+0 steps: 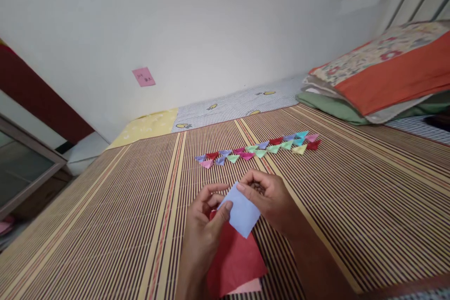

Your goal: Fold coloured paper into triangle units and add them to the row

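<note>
**Blue paper square (245, 215) held above a striped mat (116, 215)**

The left hand (207, 222) pinches the square's left corner, thumb in front, its fingers loosely curved. Red paper (239, 260) lies below the square, with a pink sheet (250, 286) showing under its near edge. Beyond the hands, folded paper triangles (260, 153) line the mat in two rows. The right hand (270, 197) pinches the square's top corner between thumb and curled fingers.
</note>
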{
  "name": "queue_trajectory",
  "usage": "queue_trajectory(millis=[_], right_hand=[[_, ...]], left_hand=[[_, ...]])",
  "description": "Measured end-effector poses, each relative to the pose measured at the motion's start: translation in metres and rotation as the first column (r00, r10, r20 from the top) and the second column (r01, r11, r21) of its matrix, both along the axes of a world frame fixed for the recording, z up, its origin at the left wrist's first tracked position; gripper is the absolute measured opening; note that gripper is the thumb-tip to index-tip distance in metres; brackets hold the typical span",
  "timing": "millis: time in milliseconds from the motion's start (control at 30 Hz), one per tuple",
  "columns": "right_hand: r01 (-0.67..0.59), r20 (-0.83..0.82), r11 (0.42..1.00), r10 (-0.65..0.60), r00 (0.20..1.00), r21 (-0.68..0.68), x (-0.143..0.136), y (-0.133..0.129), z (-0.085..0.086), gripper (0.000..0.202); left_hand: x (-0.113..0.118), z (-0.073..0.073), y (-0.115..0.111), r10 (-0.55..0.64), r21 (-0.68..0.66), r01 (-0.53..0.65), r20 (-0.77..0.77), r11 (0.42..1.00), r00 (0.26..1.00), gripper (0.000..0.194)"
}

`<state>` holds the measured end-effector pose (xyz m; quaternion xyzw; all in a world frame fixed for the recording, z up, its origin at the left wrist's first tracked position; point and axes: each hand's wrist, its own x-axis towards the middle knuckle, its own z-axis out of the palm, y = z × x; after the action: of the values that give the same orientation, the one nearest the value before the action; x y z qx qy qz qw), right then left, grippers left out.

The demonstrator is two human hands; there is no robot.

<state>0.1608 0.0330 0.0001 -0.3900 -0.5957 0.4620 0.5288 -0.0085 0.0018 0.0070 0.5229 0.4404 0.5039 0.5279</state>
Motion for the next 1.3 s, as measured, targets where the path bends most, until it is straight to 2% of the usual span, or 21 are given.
queue_trajectory(millis=[267, 433, 533, 633, 700, 800, 967, 1100, 1300], right_hand=[[-0.102, -0.036, 0.994, 0.1, 0.994, -0.043, 0.003, 0.004, -0.008, 0.028], [-0.053, -0.023, 0.998, 0.053, 0.998, -0.018, 0.0, 0.004, -0.008, 0.028], [-0.061, -0.005, 0.998, 0.061, 0.998, -0.019, -0.002, 0.004, -0.007, 0.027], [-0.038, -0.052, 0.999, 0.036, 0.998, -0.02, -0.002, 0.004, -0.006, 0.023], [-0.021, -0.07, 1.0, 0.021, 0.997, -0.002, 0.0, 0.004, -0.005, 0.019], [-0.055, -0.023, 0.997, 0.056, 0.998, 0.052, 0.006, 0.002, 0.0, 0.019], [-0.15, 0.092, 0.973, 0.136, 0.987, 0.174, 0.012, -0.001, 0.006, 0.019], [-0.181, 0.156, 0.97, 0.156, 0.975, 0.16, 0.013, -0.002, 0.006, 0.021], [-0.231, 0.153, 0.958, 0.206, 0.967, 0.171, 0.016, -0.003, 0.005, 0.023]], left_hand=[[-0.006, -0.005, 0.004, 0.161, 0.101, -0.166, 0.057, 0.981, 0.985, 0.013], [-0.009, -0.005, 0.002, 0.016, 0.028, -0.015, -0.024, 0.999, 1.0, 0.02], [-0.009, -0.006, 0.002, -0.009, -0.02, 0.009, -0.001, 1.0, 1.0, 0.022], [-0.01, -0.01, 0.005, 0.014, -0.108, 0.0, 0.123, 0.994, 0.992, 0.026], [-0.011, -0.011, 0.007, 0.071, -0.165, -0.035, 0.223, 0.986, 0.972, 0.029], [-0.011, -0.011, 0.008, 0.134, -0.21, -0.069, 0.311, 0.975, 0.941, 0.035], [-0.01, -0.009, 0.009, 0.085, -0.18, -0.022, 0.353, 0.983, 0.932, 0.039], [-0.009, -0.008, 0.009, 0.059, -0.155, -0.004, 0.353, 0.988, 0.934, 0.042], [-0.008, -0.009, 0.011, 0.001, -0.127, 0.05, 0.371, 0.991, 0.929, 0.043]])
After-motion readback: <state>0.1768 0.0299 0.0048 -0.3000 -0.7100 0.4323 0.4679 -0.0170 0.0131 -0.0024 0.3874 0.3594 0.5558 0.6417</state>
